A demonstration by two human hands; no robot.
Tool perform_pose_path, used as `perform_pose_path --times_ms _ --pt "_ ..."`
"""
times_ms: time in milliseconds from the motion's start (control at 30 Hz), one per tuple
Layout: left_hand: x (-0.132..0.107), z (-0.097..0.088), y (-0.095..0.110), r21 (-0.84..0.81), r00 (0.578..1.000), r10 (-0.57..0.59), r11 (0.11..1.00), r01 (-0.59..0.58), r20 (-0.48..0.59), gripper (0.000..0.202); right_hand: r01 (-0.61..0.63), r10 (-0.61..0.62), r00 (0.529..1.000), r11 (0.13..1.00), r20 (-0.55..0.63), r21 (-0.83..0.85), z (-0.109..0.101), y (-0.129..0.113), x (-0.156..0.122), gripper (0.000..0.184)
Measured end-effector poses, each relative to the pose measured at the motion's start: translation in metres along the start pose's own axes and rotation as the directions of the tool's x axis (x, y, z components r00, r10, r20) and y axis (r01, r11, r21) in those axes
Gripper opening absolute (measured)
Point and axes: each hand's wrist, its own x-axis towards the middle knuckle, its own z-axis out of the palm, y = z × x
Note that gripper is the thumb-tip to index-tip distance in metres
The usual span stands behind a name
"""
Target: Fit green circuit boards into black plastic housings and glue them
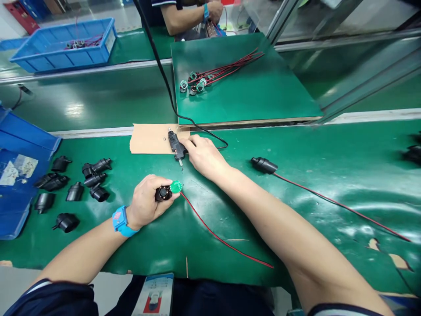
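My left hand (149, 202) is closed round a small black housing (163, 193) with a round green circuit board (176, 187) at its tip; a red and black wire (223, 242) trails from the board toward the front edge. My right hand (204, 154) reaches forward and grips a black glue gun (175, 145) lying on a piece of brown cardboard (148, 138). The gun's black cord (171, 98) runs up and away to the back.
Several loose black housings (95, 179) lie at the left beside blue bins (19, 175). A finished housing with wire (264, 165) rests at the right. A raised green board (250, 94) carries wired circuit boards (195, 83). Another person's hand (213, 9) works at the back, near a blue crate (62, 44).
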Motion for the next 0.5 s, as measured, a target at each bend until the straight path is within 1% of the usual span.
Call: perform_pose_path --times_ms 67,133,167,233,300,333,400,500 --pt "0.000 0.000 -0.003 0.008 1.000 -0.006 1.000 0.006 -0.010 0.026 0.011 -0.011 1.000 1.000 0.001 -0.021 0.001 -0.002 -0.005 0.050" --pt "-0.001 0.001 -0.005 0.004 1.000 -0.003 1.000 0.003 -0.024 0.026 0.011 -0.012 0.999 1.000 -0.032 -0.025 -0.004 -0.002 -0.017 0.051" --pt "-0.001 0.002 -0.006 -0.003 1.000 0.005 1.000 -0.005 -0.029 0.026 0.012 -0.013 0.997 1.000 -0.078 -0.012 -0.009 -0.002 -0.025 0.051" --pt "0.000 0.003 -0.006 -0.014 0.999 0.016 1.000 -0.016 -0.041 0.026 0.030 -0.021 0.977 0.999 -0.213 0.042 -0.021 -0.001 -0.043 0.051" --pt "0.001 0.003 -0.006 -0.021 0.999 0.020 1.000 -0.021 -0.048 0.025 0.051 -0.010 0.937 0.993 -0.349 0.107 -0.034 0.000 -0.062 0.046" --pt "0.002 0.003 -0.006 -0.022 0.998 0.020 1.000 -0.021 -0.051 0.025 0.053 0.006 0.921 0.989 -0.390 0.140 -0.041 0.000 -0.072 0.042" --pt "0.003 0.003 -0.005 -0.024 0.998 0.026 0.999 -0.027 -0.055 0.025 0.053 0.049 0.907 0.972 -0.419 0.228 -0.051 0.002 -0.091 0.034" --pt "0.003 0.004 -0.006 -0.024 0.998 0.040 0.999 -0.041 -0.049 0.025 0.015 0.144 0.905 0.929 -0.399 0.370 -0.056 0.002 -0.116 0.025"
